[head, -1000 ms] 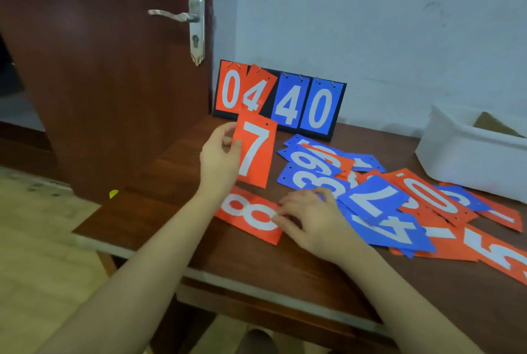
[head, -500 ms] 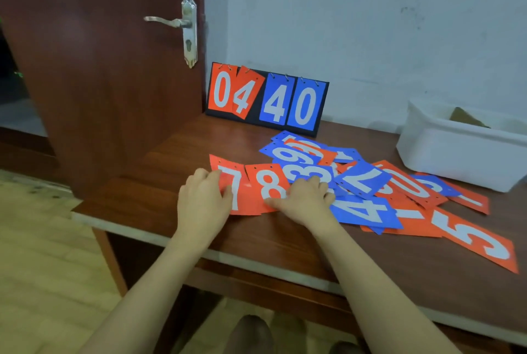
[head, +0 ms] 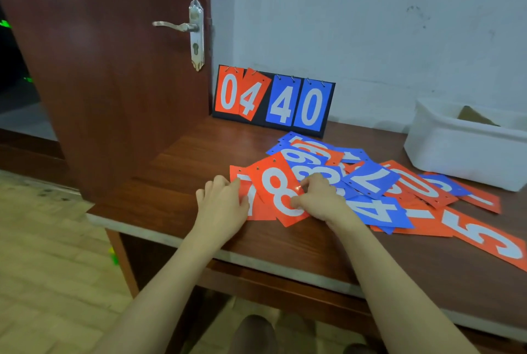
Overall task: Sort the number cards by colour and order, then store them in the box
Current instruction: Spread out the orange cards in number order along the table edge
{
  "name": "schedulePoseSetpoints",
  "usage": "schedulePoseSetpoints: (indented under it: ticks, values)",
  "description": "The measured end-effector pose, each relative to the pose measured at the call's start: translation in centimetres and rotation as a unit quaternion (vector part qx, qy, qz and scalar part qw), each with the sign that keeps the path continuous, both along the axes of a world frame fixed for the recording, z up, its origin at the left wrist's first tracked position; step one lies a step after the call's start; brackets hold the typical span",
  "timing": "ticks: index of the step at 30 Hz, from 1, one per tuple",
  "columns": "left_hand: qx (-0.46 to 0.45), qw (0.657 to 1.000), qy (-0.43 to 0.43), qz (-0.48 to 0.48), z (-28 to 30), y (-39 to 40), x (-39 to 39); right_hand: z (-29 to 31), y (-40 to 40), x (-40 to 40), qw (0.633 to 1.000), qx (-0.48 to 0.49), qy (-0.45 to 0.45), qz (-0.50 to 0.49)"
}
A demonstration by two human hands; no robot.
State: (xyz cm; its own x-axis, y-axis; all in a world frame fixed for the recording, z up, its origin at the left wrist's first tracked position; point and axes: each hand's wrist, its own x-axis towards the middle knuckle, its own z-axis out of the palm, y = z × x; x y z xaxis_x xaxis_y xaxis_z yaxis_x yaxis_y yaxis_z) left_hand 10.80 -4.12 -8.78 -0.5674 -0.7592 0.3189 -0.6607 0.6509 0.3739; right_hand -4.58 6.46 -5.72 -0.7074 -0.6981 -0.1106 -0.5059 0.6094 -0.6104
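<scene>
The red 8 card [head: 278, 192], tilted over the red 7 card [head: 242, 179], is pinched by the right hand [head: 319, 199]; the 7 is pressed by the flat left hand [head: 224, 205].

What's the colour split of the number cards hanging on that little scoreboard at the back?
Orange cards: 2
Blue cards: 2
Total: 4

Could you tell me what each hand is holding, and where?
Right hand pinches the red 8 card at its right edge; left hand rests flat on the red 7 card.
</scene>
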Motion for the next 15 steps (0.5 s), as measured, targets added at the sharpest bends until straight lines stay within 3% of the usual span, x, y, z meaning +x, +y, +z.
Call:
schedulePoseSetpoints:
  ticks: [3, 8, 12, 15]
  values:
    - [-0.017, 0.993, 0.105, -0.050, 0.3, 0.3, 0.3, -0.9, 0.2, 0.7, 0.989, -0.143, 0.031, 0.001]
    - [0.102, 0.936, 0.315, -0.122, 2.5, 3.1, -0.6, 1.5, 3.5, -0.1, 0.921, -0.388, 0.007, 0.026]
    - [0.161, 0.899, 0.364, -0.183, 3.8, 7.7, -3.9, 2.2, 10.7, -2.2, 0.889, -0.456, 0.029, -0.006]
    - [0.193, 0.894, 0.334, -0.229, 3.7, 12.8, -7.2, 1.6, 17.8, -4.2, 0.899, -0.421, 0.060, -0.104]
